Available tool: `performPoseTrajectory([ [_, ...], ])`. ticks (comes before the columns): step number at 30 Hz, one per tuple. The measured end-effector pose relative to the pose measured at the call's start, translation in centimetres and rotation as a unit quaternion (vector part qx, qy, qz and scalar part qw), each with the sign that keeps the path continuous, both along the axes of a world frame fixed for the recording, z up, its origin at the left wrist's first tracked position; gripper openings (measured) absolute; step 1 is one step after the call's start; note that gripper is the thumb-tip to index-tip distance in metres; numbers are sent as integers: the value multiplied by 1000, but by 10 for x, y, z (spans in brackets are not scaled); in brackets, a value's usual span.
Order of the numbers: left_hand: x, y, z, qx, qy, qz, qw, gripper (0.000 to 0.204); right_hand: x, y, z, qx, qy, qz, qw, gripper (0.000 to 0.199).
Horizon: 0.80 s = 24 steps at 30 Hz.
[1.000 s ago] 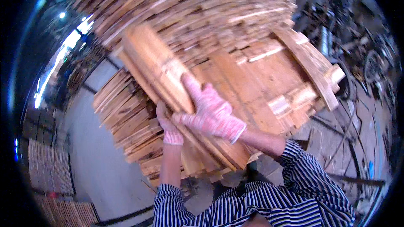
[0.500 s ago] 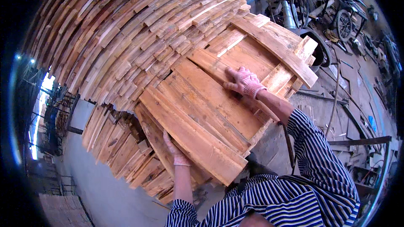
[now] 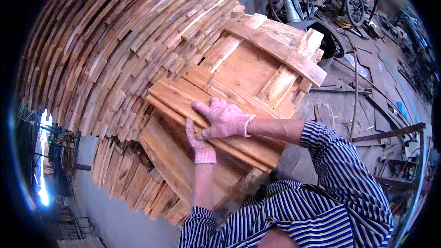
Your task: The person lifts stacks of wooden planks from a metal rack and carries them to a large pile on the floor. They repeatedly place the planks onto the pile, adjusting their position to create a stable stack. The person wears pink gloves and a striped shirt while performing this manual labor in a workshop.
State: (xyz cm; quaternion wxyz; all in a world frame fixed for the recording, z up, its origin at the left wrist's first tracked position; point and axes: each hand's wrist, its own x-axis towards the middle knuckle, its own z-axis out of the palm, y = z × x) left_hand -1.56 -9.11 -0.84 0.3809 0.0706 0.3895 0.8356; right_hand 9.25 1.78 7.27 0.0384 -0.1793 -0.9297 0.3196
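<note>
Both my hands wear pink knit gloves. My right hand (image 3: 223, 118) lies flat on top of a bundle of wooden planks (image 3: 216, 105), fingers spread toward the left. My left hand (image 3: 200, 142) grips the near edge of the same bundle from below, fingers curled up against the wood. The bundle rests across a lower pile of planks (image 3: 177, 165) and against a wooden pallet-like panel (image 3: 271, 55) with cross battens.
A tall stack of wooden slats (image 3: 119, 46) fills the left and top. More slats (image 3: 124, 174) lie low on the left over a grey floor. Metal frames, a wheel (image 3: 354, 7) and scrap wood lie at the right and top right.
The planks have come down flatter onto the pile. My right hand slid from the far panel back to the near bundle, close beside my left hand.
</note>
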Motion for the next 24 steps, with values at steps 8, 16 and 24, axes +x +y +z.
performPoseTrajectory([
  [8,-17,53,-37,-74,-21,15,997,76,6,155,-54,48,10,-98,994,78],
  [16,-33,38,-55,109,-27,-91,990,82,-54,120,-134,196,20,-127,972,62],
  [24,-29,50,-59,-101,0,33,994,81,-36,115,-118,40,-7,-125,991,61],
])
